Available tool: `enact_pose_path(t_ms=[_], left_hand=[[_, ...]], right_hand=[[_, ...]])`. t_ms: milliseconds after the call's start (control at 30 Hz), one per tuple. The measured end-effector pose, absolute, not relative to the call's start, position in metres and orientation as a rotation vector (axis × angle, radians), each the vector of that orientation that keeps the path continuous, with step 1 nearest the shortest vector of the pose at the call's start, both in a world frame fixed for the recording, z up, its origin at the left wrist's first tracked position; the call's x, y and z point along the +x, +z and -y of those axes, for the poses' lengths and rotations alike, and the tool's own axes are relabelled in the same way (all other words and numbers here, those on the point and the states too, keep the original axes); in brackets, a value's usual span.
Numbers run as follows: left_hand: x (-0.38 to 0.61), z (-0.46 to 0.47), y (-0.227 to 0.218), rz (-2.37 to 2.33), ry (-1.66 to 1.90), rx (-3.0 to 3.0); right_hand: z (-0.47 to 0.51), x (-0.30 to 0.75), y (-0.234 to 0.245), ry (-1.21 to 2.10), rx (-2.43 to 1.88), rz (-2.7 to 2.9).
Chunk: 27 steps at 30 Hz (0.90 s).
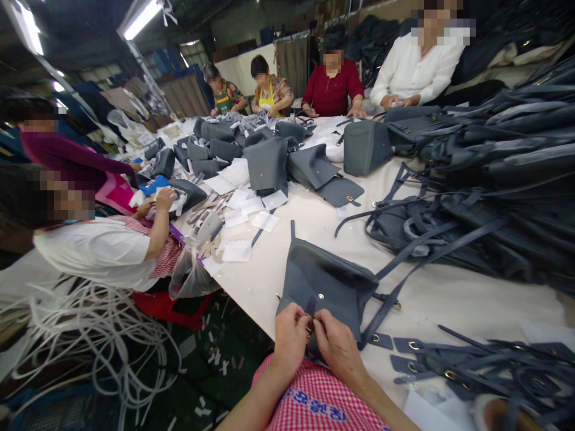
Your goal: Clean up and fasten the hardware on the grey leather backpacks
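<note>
Bag (330, 269) lying on table (256, 284), lower centre
Straps (483, 362) are lying at lower right, piled bags (516, 233) are resting behind them, tubing (96, 302) is sprawling at lower left.

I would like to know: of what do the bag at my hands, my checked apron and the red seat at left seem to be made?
Bag: leather or imitation leather, smooth and rather matte; it creases softly, but which one stays open.
Apron: woven cloth, perhaps cotton, by its soft drape.
Seat: probably plastic, by its even red colour; partly hidden.
</note>
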State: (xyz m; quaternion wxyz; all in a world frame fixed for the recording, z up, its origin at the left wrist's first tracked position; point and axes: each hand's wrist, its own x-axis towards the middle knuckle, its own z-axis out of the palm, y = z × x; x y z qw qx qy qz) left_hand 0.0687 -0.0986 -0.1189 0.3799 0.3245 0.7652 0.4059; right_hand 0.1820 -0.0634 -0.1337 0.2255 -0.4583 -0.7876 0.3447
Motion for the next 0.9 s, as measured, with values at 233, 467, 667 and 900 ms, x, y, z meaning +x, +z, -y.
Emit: enact_pose_path(t_ms=[233, 467, 667, 900], left_hand=[[0.0679, 0.1005, -0.1162, -1.967, 1.024, 1.07], [0.0708, 0.1059, -0.1166, -1.976, 1.009, 1.161], [0.0675, 0.1083, -0.1166, -2.051, 1.024, 1.04], [0.0675, 0.1059, -0.1157, -1.962, 1.049, 1.087]], right_hand=[[0.0647, 0.1841, -0.134, 0.992, -1.271, 2.123], [0.0653, 0.1817, -0.1345, 1.027, -1.283, 2.093], [0.0636, 0.1762, -0.1329, 1.066, -1.254, 2.065], [0.0624, 0.1802, -0.1334, 1.064, -1.279, 2.033]])
